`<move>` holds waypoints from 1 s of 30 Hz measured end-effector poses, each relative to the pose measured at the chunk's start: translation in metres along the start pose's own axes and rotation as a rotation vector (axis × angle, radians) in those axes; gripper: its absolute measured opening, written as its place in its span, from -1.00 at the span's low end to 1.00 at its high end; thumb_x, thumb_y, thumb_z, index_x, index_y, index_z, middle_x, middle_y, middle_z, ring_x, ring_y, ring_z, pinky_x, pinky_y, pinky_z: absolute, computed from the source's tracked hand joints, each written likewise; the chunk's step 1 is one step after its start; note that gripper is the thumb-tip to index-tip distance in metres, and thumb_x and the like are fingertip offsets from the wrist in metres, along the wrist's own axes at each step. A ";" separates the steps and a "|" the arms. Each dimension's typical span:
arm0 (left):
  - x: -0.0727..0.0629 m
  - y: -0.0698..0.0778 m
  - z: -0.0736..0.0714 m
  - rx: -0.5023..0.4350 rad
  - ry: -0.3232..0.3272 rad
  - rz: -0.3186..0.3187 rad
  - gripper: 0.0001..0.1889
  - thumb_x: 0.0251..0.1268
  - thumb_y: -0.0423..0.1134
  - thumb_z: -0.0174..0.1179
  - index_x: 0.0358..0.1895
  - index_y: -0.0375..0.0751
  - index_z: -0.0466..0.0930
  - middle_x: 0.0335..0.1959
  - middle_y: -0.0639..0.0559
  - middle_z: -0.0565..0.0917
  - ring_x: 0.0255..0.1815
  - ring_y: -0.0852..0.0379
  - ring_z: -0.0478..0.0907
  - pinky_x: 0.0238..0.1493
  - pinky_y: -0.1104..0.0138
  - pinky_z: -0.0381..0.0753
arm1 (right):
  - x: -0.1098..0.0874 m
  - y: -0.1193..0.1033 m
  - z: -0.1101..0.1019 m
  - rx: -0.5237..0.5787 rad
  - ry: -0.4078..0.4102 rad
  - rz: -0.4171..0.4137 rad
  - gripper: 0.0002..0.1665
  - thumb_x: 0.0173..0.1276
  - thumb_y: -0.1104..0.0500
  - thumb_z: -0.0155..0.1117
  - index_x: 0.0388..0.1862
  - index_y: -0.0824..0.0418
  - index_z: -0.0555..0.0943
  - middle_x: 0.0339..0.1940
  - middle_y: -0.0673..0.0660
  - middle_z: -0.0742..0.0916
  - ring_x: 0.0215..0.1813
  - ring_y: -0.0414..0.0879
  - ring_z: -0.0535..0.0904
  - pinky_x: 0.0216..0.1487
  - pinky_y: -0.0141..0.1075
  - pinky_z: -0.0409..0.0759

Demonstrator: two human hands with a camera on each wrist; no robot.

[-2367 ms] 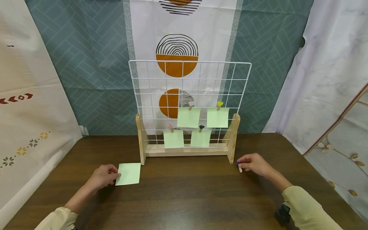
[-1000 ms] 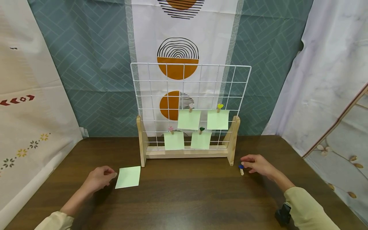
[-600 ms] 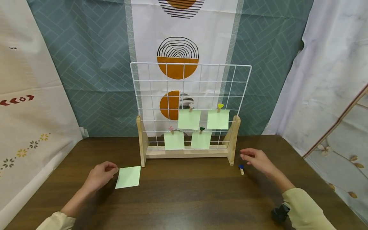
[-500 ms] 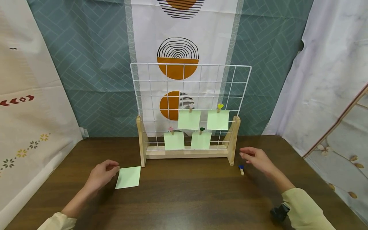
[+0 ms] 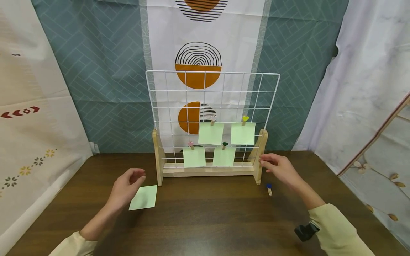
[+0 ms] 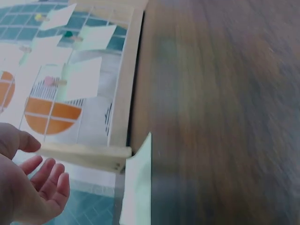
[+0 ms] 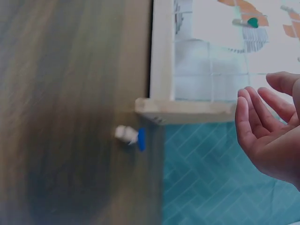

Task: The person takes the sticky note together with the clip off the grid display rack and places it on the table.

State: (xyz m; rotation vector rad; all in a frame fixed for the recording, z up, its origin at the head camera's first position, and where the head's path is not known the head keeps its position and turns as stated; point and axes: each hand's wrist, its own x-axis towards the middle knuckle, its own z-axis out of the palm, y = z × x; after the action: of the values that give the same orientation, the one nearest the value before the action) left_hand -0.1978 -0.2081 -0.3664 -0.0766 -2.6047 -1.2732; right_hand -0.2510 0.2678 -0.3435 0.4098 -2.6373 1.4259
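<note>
Hovering, both holding nothing, fingers loosely bent | left hand near loose note | right hand near blue peg | pegs clip hung notes to grid, presumably against slipping

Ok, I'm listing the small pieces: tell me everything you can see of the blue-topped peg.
The blue-topped peg has a pale body that looks wooden and a blue piece at one end, whose shape is too blurred to tell. It lies on the dark tabletop, near the rack's right foot and to its right, blue end towards the backdrop. Only the tabletop touches it; the right grip is clear of it.
</note>
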 end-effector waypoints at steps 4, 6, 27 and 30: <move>0.004 0.010 0.007 -0.049 0.003 -0.011 -0.71 0.42 -0.29 0.11 0.07 -0.41 0.51 -0.04 -0.27 0.63 -0.05 -0.12 0.56 -0.11 0.23 0.51 | 0.004 -0.011 0.002 0.019 -0.001 -0.024 -0.52 0.46 0.17 0.16 0.21 0.47 0.46 0.13 0.39 0.61 0.07 0.17 0.57 -0.11 -0.29 0.61; 0.007 0.015 0.011 -0.081 -0.002 -0.015 -0.71 0.42 -0.29 0.11 0.07 -0.41 0.51 -0.05 -0.27 0.64 -0.06 -0.11 0.57 -0.15 0.28 0.52 | 0.007 -0.016 0.002 0.024 0.000 -0.034 -0.52 0.46 0.17 0.16 0.22 0.46 0.47 0.13 0.38 0.61 0.06 0.15 0.57 -0.09 -0.25 0.61; 0.036 0.059 0.037 -0.204 0.080 0.150 -0.74 0.35 -0.39 0.12 0.06 -0.37 0.53 0.02 -0.23 0.61 0.04 -0.09 0.55 0.00 0.13 0.45 | 0.051 -0.074 0.015 0.066 -0.016 -0.146 -0.58 0.48 0.22 0.12 0.23 0.42 0.48 0.11 0.34 0.63 0.04 0.18 0.60 -0.13 -0.27 0.62; 0.041 0.067 0.042 -0.230 0.084 0.148 -0.74 0.35 -0.40 0.11 0.06 -0.37 0.53 0.02 -0.25 0.61 0.04 -0.10 0.55 0.02 0.10 0.47 | 0.058 -0.082 0.016 0.065 -0.009 -0.149 -0.59 0.48 0.22 0.12 0.22 0.39 0.49 0.10 0.31 0.64 0.04 0.12 0.60 -0.10 -0.17 0.63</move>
State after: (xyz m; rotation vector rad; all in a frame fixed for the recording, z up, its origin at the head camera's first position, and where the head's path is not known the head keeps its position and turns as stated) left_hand -0.2351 -0.1364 -0.3302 -0.2463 -2.3254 -1.4814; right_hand -0.2822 0.2016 -0.2729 0.6066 -2.5124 1.4679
